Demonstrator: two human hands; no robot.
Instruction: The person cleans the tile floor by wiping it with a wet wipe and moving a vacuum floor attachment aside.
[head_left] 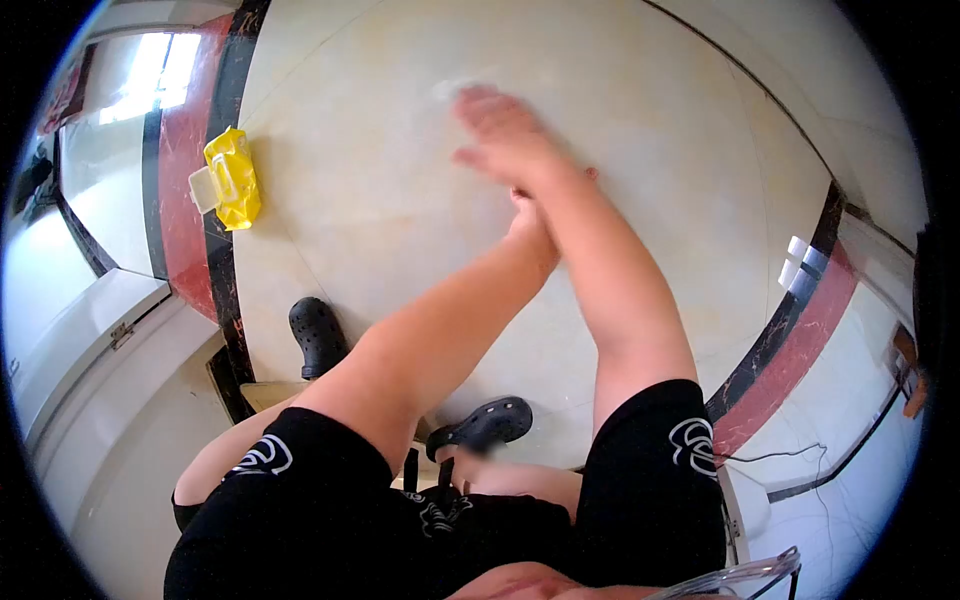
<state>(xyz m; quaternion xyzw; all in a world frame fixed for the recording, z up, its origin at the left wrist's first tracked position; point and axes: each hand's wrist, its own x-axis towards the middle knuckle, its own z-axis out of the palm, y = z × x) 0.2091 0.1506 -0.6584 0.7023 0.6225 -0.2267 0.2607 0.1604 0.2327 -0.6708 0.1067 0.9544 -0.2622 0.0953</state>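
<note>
My right hand [500,130] reaches out over the pale floor [380,130], blurred by motion, with its fingers stretched out and nothing visible in it. A faint whitish smear lies on the floor by its fingertips. Crossing beneath the right forearm, my left hand [524,210] is wrapped round it near the wrist. Its thumb side shows on the left and a fingertip on the right; the rest is hidden under the right arm.
A yellow wipes packet [238,180] with its lid open lies at the left floor edge. Black clogs [318,338] are below. White objects [795,262] lie by the right border. Reddish borders and white door frames flank the floor. Clear-framed glasses [740,575] show at the bottom right.
</note>
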